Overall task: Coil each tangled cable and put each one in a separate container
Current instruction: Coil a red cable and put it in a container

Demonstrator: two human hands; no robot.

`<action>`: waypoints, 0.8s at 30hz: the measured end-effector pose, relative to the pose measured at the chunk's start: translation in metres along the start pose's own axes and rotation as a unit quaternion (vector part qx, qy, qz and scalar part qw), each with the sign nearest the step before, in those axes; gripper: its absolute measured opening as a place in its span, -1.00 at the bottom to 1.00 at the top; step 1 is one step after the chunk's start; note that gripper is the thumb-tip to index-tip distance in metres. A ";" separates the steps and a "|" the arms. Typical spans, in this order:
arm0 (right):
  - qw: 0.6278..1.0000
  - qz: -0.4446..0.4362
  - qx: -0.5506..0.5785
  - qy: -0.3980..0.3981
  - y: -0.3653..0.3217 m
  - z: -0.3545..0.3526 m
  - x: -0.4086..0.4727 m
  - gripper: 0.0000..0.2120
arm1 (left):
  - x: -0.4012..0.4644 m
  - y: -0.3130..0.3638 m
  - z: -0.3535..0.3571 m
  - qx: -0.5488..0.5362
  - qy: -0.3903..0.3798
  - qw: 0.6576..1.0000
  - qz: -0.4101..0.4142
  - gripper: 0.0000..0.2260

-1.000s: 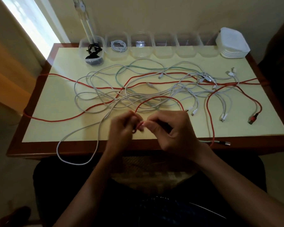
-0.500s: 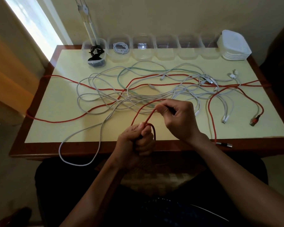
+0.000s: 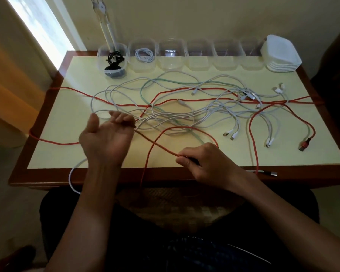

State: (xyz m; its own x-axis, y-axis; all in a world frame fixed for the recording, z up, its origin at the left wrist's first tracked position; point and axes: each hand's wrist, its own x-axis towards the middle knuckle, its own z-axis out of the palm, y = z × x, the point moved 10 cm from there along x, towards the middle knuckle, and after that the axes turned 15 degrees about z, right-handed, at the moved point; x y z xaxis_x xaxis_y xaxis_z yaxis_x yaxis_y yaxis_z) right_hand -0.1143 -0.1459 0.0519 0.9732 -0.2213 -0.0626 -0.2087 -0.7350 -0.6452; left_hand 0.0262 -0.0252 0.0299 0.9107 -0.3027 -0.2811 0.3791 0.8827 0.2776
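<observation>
A long red cable runs tangled across the table among several white cables and a pale green one. My right hand pinches the red cable near the table's front edge. My left hand is palm up further left, its curled fingers hooked on the same red strand, which is stretched taut between both hands. A red loop hangs down over the front edge. A row of clear containers lines the back; the leftmost holds a black cable, the one beside it a coiled white cable.
A stack of white lids sits at the back right corner. A red plug lies near the right edge and a metal connector on the front rim. A white cable loop hangs off the front left.
My left hand has swung up and left, turning palm up, and my right hand has dropped toward the front edge, so the red strand is drawn out between them.
</observation>
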 end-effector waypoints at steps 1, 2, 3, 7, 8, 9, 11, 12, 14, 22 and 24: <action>1.000 -0.029 0.010 0.002 -0.012 -0.005 -0.005 -0.61 | 0.006 0.010 -0.004 0.079 -0.001 0.996 0.035 -0.69; 0.998 -0.057 0.025 0.010 -0.025 -0.012 -0.009 -0.64 | 0.012 0.016 -0.009 0.180 -0.008 0.981 0.067 -0.68; 0.996 -0.080 0.039 0.024 -0.038 -0.020 -0.011 -0.67 | 0.014 0.016 -0.011 0.282 -0.030 0.954 0.091 -0.67; 0.984 -0.080 0.090 0.131 -0.054 -0.063 -0.004 -0.79 | -0.018 -0.043 -0.012 0.594 -0.247 0.763 0.056 -0.61; 0.981 -0.064 0.096 0.158 -0.049 -0.073 0.000 -0.81 | -0.035 -0.062 -0.017 0.601 -0.288 0.746 0.001 -0.57; 0.978 -0.042 0.103 0.176 -0.041 -0.080 0.006 -0.81 | -0.052 -0.078 -0.022 0.578 -0.313 0.751 -0.058 -0.57; 0.976 0.009 0.116 0.185 -0.019 -0.085 0.017 -0.80 | -0.077 -0.091 -0.018 0.518 -0.331 0.780 -0.114 -0.59; 0.975 0.034 0.118 0.184 -0.008 -0.084 0.021 -0.79 | -0.080 -0.090 -0.015 0.497 -0.318 0.799 -0.112 -0.60; 0.974 0.062 0.115 0.184 0.008 -0.080 0.023 -0.79 | -0.081 -0.086 -0.012 0.457 -0.273 0.840 -0.107 -0.60; 0.974 0.092 0.092 0.186 0.028 -0.063 0.021 -0.83 | -0.087 -0.087 -0.015 0.301 -0.211 0.903 -0.223 -0.62; 0.977 0.087 0.085 0.175 0.028 -0.050 0.021 -0.81 | -0.087 -0.089 -0.010 0.203 -0.184 0.927 -0.255 -0.62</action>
State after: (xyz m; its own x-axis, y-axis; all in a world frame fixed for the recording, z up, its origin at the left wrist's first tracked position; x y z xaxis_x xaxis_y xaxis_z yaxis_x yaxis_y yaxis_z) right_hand -0.1047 -0.2034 0.0706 0.8254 -0.5611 0.0620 -0.3205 -0.5562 -0.7668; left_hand -0.0882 -0.0736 0.0203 0.5624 -0.8113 -0.1595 0.7382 0.4058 0.5388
